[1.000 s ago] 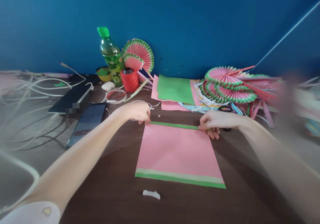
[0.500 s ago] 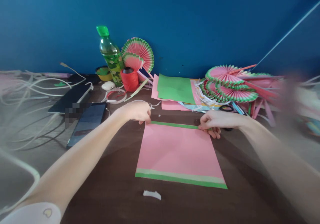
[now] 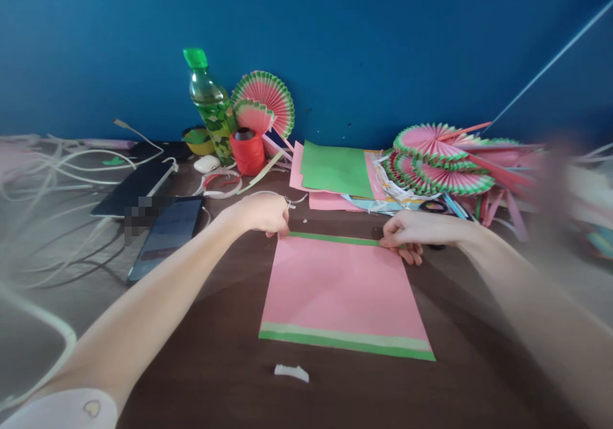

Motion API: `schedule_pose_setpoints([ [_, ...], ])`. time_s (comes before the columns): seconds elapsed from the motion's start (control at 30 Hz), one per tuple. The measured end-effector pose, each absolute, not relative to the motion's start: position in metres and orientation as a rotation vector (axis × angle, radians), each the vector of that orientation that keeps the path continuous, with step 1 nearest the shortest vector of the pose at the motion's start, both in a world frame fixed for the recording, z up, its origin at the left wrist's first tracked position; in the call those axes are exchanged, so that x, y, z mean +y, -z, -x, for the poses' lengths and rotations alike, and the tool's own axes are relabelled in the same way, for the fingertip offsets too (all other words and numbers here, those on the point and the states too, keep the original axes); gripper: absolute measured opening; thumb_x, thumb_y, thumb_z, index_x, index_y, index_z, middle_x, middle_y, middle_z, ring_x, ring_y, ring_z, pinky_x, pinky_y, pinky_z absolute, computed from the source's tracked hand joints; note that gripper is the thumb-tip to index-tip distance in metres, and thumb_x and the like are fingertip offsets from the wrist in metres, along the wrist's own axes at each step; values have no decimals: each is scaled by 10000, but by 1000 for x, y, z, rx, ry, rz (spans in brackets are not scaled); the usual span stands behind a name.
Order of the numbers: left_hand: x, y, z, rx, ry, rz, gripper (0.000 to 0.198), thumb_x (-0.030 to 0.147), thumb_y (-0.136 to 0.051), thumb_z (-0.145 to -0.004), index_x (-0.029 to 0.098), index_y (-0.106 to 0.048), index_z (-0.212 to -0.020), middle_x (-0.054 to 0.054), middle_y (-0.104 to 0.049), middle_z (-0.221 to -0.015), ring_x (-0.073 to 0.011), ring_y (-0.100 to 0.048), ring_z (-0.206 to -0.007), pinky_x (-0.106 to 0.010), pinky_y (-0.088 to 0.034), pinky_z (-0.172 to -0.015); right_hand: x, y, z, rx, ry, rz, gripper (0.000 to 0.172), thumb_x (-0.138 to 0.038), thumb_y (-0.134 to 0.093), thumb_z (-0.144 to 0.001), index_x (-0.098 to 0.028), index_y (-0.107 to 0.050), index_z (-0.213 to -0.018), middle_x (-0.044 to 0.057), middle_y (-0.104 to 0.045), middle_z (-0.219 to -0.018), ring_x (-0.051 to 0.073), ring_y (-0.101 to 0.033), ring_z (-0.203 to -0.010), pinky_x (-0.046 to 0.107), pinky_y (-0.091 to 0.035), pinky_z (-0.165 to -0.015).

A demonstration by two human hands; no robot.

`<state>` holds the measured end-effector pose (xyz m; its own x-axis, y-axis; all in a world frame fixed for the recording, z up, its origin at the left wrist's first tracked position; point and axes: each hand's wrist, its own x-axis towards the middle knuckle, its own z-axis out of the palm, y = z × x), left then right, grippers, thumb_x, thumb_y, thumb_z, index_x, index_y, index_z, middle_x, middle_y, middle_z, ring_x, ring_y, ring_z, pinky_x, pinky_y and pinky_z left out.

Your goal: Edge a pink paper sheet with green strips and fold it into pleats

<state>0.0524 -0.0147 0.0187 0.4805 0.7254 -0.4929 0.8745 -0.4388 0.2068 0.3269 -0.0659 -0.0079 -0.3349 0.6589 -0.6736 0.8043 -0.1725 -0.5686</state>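
Observation:
A pink sheet of paper (image 3: 340, 285) lies flat in front of me, with pale green and dark green bands along its near edge. Across its far edge runs a narrow green paper strip (image 3: 335, 238). My left hand (image 3: 269, 213) pinches the strip's left end at the sheet's far left corner. At the other end, my right hand (image 3: 407, 233) is closed on the strip, thumb and finger together, the other fingers curled beneath. Whether the strip is stuck to the sheet I cannot tell.
A small white scrap (image 3: 292, 373) lies on the brown table (image 3: 215, 378). Behind are green paper (image 3: 335, 168), folded paper fans (image 3: 440, 161), a red spool (image 3: 248, 152) and a green-capped bottle (image 3: 211, 106). Phone (image 3: 167, 237) and cables sit left.

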Motion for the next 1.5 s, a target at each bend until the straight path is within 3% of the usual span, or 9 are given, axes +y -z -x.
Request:
schedule_pose_setpoints([
  [0.73, -20, -25, -56, 1418, 502, -2320, 168, 314, -554, -573, 175, -584, -485, 4, -514, -448, -125, -458, -455, -249, -306, -469, -65, 9, -327, 1926, 1522, -1726, 305, -445, -547, -705, -170, -495, -586, 6, -614, -460, 95, -532, -364, 191, -378, -382],
  [1.5, -15, -22, -50, 1404, 516, -2312, 185, 312, -552, -605, 188, -602, -477, 1, -567, -468, -125, -506, -496, -231, -296, -456, -65, 7, -326, 1939, 1508, -1711, 296, -436, -553, -704, -168, -494, -591, 7, -615, -469, 94, -538, -378, 188, -370, -392],
])
